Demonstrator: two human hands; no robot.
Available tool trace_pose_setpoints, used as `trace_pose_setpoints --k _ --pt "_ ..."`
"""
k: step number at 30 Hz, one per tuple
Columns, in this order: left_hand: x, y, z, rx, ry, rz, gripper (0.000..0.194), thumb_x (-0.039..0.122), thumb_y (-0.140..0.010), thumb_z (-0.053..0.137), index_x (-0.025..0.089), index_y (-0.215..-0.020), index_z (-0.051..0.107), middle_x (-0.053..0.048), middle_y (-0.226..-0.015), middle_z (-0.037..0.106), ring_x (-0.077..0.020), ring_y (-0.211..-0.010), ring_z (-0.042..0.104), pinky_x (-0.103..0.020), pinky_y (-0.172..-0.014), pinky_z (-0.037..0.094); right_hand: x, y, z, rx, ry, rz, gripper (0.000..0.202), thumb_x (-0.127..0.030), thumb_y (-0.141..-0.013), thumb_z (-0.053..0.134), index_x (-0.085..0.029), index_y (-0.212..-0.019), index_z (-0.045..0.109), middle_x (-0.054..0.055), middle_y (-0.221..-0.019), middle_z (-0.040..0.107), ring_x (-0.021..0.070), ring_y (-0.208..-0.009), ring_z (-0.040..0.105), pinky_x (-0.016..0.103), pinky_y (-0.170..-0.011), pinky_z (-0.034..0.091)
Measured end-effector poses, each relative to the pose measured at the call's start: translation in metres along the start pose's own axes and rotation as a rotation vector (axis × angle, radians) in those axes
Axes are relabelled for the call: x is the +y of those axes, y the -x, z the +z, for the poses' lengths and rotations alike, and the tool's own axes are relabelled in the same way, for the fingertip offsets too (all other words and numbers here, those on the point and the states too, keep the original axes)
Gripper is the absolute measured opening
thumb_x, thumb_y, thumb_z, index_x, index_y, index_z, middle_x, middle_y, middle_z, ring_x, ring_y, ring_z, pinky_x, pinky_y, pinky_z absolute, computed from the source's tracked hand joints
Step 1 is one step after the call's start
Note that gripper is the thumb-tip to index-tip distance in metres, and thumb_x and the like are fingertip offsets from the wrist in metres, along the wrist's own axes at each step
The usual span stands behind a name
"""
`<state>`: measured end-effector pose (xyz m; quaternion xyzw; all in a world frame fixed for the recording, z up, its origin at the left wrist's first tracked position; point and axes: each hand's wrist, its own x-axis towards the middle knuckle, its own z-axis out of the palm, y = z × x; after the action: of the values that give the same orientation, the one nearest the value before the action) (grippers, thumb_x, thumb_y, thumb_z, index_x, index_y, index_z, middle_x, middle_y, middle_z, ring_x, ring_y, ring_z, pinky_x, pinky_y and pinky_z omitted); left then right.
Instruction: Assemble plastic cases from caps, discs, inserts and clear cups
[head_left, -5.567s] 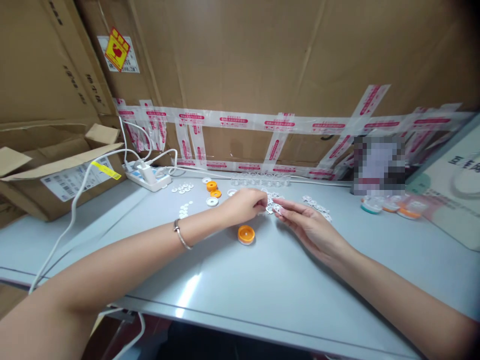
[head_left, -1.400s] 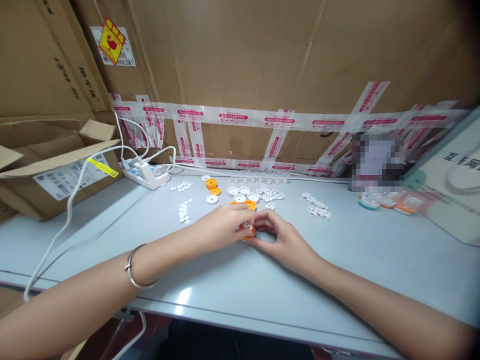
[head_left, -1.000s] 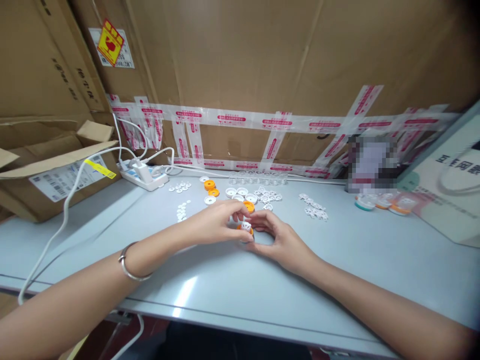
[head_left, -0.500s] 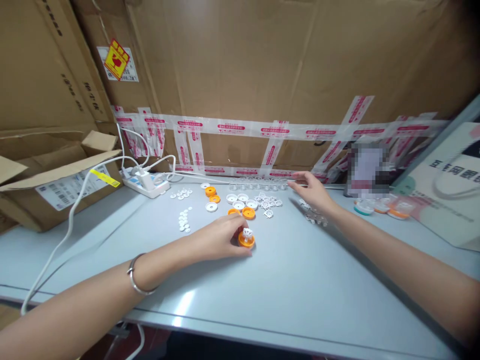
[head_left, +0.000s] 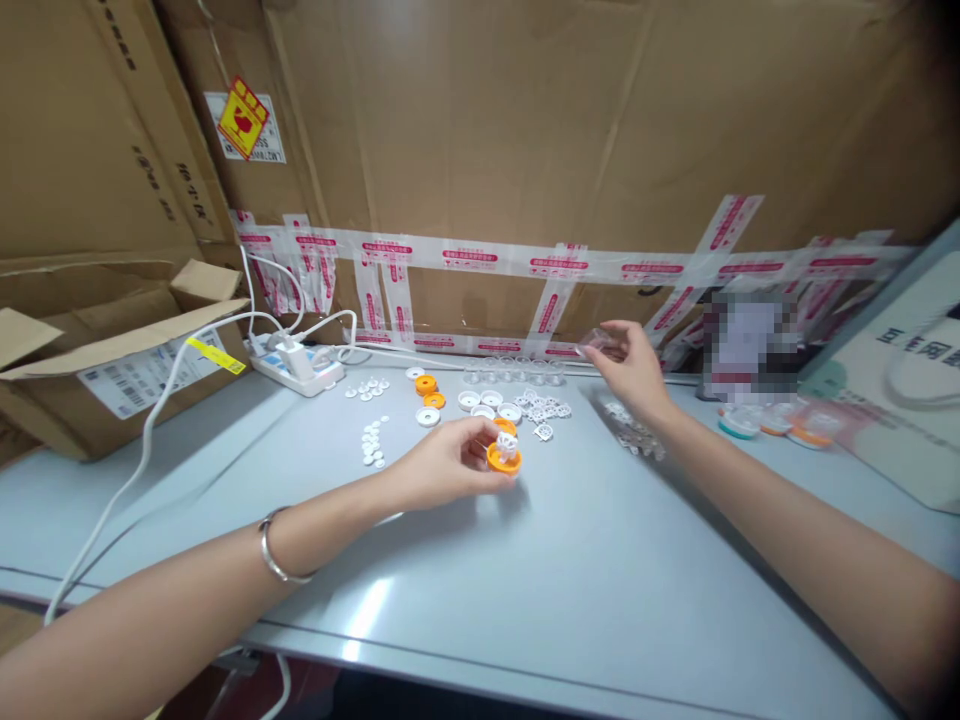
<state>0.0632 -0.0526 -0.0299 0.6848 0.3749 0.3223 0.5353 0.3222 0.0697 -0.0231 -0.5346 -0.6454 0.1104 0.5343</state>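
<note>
My left hand point(head_left: 459, 466) grips the rim of an orange round base point(head_left: 504, 460), raised a little above the table, with a white openwork piece point(head_left: 507, 443) standing on it. Above the back right of the table, my right hand point(head_left: 630, 370) pinches a clear plastic cover point(head_left: 604, 344). A row of clear covers point(head_left: 517, 371) lies along the back. White rings point(head_left: 484, 405) and small white openwork parts point(head_left: 541, 405) are in front of that row. Transparent parts point(head_left: 637, 438) lie under my right forearm.
Orange rings point(head_left: 425, 385) and small white discs point(head_left: 372, 443) lie left of centre. A power strip point(head_left: 304, 372) with white cables and an open carton point(head_left: 120, 360) stand at left. Finished-looking domed pieces point(head_left: 814, 430) and a printed board point(head_left: 892, 370) are at right.
My right hand has lifted a clear cover off the right end of the back row. My left hand has raised the orange base and shifted slightly right.
</note>
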Motion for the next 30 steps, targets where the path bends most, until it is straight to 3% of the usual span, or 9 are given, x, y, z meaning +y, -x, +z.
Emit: trace_pose_setpoints --k 2,5,8,14,30 --pt "0.003 0.000 0.001 -0.005 0.102 -0.014 0.031 0.021 -0.067 0.071 0.014 -0.093 0.058 -0.005 -0.093 0.063 -0.0127 -0.082 0.059 -0.026 -0.079 0.044 -0.036 0.018 -0.008 -0.108 -0.186 -0.033 0.034 -0.034 -0.074 0.062 -0.024 -0.105 0.050 0.004 -0.089 0.065 0.0207 -0.090 0.063 0.038 -0.083 0.049" --pt "0.007 0.002 0.004 -0.037 0.222 -0.022 0.031 0.022 -0.070 0.071 0.015 -0.098 0.061 -0.006 -0.101 0.064 -0.0139 -0.091 0.060 -0.027 -0.085 0.043 -0.087 0.056 -0.018 -0.394 -0.439 -0.050 0.030 -0.033 -0.077 0.062 -0.026 -0.105 0.053 0.002 -0.090 0.066 0.0180 -0.090 0.063 0.035 -0.083 0.050" --pt "0.012 0.005 0.006 -0.012 0.300 -0.032 0.039 0.018 -0.066 0.074 0.016 -0.102 0.059 -0.006 -0.100 0.066 -0.0145 -0.092 0.061 -0.028 -0.086 0.044 -0.115 0.088 -0.023 -0.495 -0.507 -0.030 0.027 -0.028 -0.078 0.063 -0.028 -0.104 0.055 0.001 -0.093 0.065 0.0157 -0.090 0.062 0.031 -0.080 0.051" --pt "0.020 0.009 0.006 0.022 0.313 -0.022 0.040 0.014 -0.065 0.075 0.015 -0.100 0.055 -0.006 -0.092 0.066 -0.0152 -0.088 0.063 -0.031 -0.084 0.047 -0.118 0.102 -0.022 -0.614 -0.502 0.035 0.028 -0.029 -0.078 0.065 -0.028 -0.104 0.057 0.000 -0.097 0.064 0.0145 -0.092 0.061 0.029 -0.082 0.052" --pt "0.025 0.011 0.004 0.049 0.282 0.003 0.045 0.015 -0.065 0.074 0.017 -0.103 0.051 -0.004 -0.090 0.067 -0.0168 -0.085 0.065 -0.035 -0.082 0.048 -0.118 0.103 -0.020 -0.627 -0.429 -0.032 0.028 -0.032 -0.077 0.065 -0.026 -0.104 0.060 0.004 -0.112 0.064 0.0206 -0.100 0.062 0.040 -0.087 0.052"
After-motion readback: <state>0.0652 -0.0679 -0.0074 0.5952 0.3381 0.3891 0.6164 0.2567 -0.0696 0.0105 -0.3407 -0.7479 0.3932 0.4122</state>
